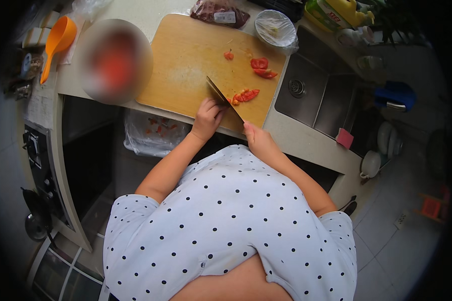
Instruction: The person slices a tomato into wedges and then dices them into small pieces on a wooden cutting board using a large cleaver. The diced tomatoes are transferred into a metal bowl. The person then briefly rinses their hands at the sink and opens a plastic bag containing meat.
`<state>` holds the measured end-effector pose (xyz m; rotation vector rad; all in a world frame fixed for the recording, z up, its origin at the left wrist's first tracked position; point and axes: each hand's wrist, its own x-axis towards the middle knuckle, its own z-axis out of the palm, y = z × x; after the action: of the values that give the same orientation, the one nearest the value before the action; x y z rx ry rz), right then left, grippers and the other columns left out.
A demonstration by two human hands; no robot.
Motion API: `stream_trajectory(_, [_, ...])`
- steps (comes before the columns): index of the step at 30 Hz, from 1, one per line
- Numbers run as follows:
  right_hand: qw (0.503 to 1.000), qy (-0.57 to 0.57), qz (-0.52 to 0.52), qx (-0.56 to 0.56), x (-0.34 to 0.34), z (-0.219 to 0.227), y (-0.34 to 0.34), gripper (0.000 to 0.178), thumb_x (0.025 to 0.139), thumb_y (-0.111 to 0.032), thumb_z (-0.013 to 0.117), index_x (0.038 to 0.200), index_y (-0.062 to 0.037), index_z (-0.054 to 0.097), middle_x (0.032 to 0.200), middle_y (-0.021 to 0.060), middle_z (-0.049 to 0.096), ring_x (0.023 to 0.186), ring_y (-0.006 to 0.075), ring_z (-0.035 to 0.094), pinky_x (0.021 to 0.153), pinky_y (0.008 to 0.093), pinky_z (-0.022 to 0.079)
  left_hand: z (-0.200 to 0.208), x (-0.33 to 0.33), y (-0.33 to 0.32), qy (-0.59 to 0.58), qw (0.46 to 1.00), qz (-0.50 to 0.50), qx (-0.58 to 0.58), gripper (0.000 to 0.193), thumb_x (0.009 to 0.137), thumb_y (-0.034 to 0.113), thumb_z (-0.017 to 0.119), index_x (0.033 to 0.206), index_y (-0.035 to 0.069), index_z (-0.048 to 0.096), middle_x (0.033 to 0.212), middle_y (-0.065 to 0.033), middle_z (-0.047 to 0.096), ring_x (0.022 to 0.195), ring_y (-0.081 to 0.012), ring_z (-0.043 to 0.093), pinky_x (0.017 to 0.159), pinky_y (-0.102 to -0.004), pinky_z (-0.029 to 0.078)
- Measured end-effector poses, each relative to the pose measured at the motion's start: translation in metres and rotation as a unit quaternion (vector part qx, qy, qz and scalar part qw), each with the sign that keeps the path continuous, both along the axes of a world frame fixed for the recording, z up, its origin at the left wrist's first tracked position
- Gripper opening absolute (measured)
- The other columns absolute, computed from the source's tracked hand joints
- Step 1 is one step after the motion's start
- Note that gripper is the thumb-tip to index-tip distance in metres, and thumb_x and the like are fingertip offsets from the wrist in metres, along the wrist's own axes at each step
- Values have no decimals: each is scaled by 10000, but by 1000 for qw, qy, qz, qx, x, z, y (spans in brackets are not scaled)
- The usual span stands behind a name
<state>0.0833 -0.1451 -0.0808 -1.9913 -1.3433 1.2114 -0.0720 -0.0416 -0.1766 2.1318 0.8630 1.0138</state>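
Observation:
My right hand [260, 142] is closed round the handle of a kitchen knife [223, 95]. Its blade, seen almost edge-on, stands slanted over the cutting board [186, 55]. Just left of the blade is my left hand [208, 118], fingers curled down to the board; what they hold, if anything, is hidden. On the blade's right side lie cut red pieces [247, 95] that look like tomato. Farther back on the board are larger red chunks [260, 63] and a small red scrap [228, 55].
A round bowl [88, 90] with blurred red contents sits left of the board. An orange ladle [60, 37] lies beyond it. Behind stand a dark-red package [206, 11] and a wrapped bowl [275, 27]. The sink [319, 95] is at right; a lined bin [140, 145] with scraps hangs below the counter.

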Motion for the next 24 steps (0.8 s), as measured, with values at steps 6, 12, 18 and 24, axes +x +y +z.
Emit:
stream_trajectory(6, [999,33,-13,-18,0,-15,56,420,971,-357,381,1067,6,567,798,252,602,776,430,582,666,440,459,4,-1,1,3,1000,2,3,166,691,-31,670,849,-2,630,897,-125,613,829,-302,572,730,-364,479])
stream_trajectory(12, [996,8,-70,-56,25,16,8,444,971,-364,392,1165,1,553,781,229,620,738,387,612,684,398,473,5,1,20,-16,999,2,-39,237,761,2,655,995,-3,615,1051,-164,592,992,-340,556,844,-386,466])
stream_trajectory(18, [983,-94,-155,-40,35,3,-34,452,968,-340,409,1191,32,535,926,267,623,865,389,625,760,402,483,-3,52,93,48,998,-7,45,315,844,80,580,1147,3,540,1241,-185,507,1226,-362,421,1014,-423,353])
stream_trajectory(24, [987,-44,-151,28,18,-17,-45,425,925,-316,517,1162,38,531,842,204,659,741,320,649,663,365,498,-3,55,55,7,994,-110,-23,268,868,41,516,1128,-15,550,1222,-191,522,1188,-362,453,999,-408,367])
